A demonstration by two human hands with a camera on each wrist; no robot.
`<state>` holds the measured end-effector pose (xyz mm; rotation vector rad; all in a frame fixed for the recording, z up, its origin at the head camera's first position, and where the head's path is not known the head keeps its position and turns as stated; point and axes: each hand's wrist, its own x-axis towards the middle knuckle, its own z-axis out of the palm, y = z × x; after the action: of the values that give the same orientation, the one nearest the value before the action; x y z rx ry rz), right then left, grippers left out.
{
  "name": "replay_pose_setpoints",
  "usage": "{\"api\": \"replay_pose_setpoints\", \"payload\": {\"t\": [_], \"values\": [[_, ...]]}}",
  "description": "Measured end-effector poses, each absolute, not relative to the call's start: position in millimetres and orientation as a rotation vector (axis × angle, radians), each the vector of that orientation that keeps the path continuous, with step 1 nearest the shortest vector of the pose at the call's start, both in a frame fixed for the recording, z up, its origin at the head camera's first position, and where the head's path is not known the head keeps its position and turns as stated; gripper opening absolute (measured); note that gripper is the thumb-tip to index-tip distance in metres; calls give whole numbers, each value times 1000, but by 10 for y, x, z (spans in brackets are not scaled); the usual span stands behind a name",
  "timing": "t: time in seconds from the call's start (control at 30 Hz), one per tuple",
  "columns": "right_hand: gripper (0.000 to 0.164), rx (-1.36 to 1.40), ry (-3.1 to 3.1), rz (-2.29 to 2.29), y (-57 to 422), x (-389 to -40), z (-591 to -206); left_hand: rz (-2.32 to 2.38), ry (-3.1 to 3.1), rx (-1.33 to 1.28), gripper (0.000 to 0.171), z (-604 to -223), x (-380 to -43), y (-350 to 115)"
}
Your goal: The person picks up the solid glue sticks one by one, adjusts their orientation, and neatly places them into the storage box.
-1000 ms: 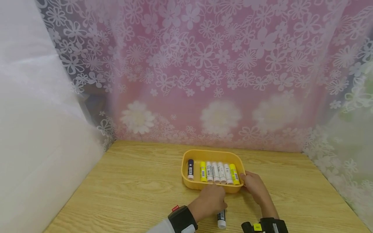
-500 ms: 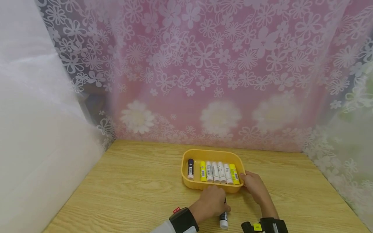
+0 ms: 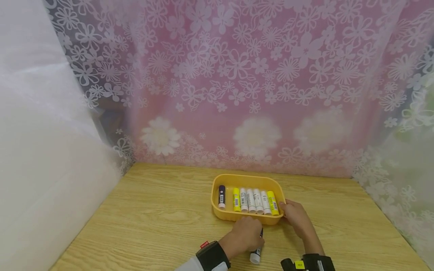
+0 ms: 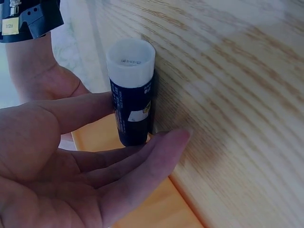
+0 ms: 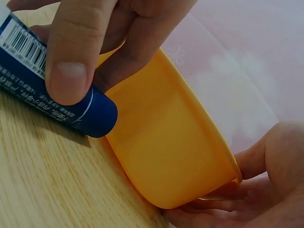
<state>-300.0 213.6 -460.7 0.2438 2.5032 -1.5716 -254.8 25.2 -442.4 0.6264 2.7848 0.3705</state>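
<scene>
My left hand (image 3: 245, 234) pinches a dark navy glue stick (image 3: 255, 256) with a white end, just in front of a yellow plastic tray (image 3: 234, 215). In the left wrist view, thumb and fingers lie on either side of the glue stick (image 4: 131, 97), white end toward the camera. The thumb presses on the barcode side of the glue stick (image 5: 97, 114) in the right wrist view, its dark end close to the tray wall (image 5: 166, 142). At the tray's right end, my right hand (image 3: 296, 217) grips the rim, thumb above and fingers beneath.
Inside the tray, a navy glue stick (image 3: 222, 197) lies at the left, apart from a row of white and yellow glue sticks (image 3: 251, 200). The wood-grain table (image 3: 162, 210) runs back to a pink flowered curtain (image 3: 210, 82). White sheeting (image 3: 51, 150) hangs at the left.
The white end of the held glue stick swings slightly right, then back left, as my left hand shifts a little. The right hand and the tray have not visibly moved.
</scene>
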Motion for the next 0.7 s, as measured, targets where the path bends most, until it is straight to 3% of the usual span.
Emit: {"api": "replay_pose_setpoints", "payload": {"t": [0.27,0.7], "values": [[57,237,2510,-1572,2137,-2996,-4610,415,2774,622,21,-4424,-2556,245],[56,225,2498,-1585,2145,-3005,-4626,397,2806,636,13,-4415,-2555,237]]}}
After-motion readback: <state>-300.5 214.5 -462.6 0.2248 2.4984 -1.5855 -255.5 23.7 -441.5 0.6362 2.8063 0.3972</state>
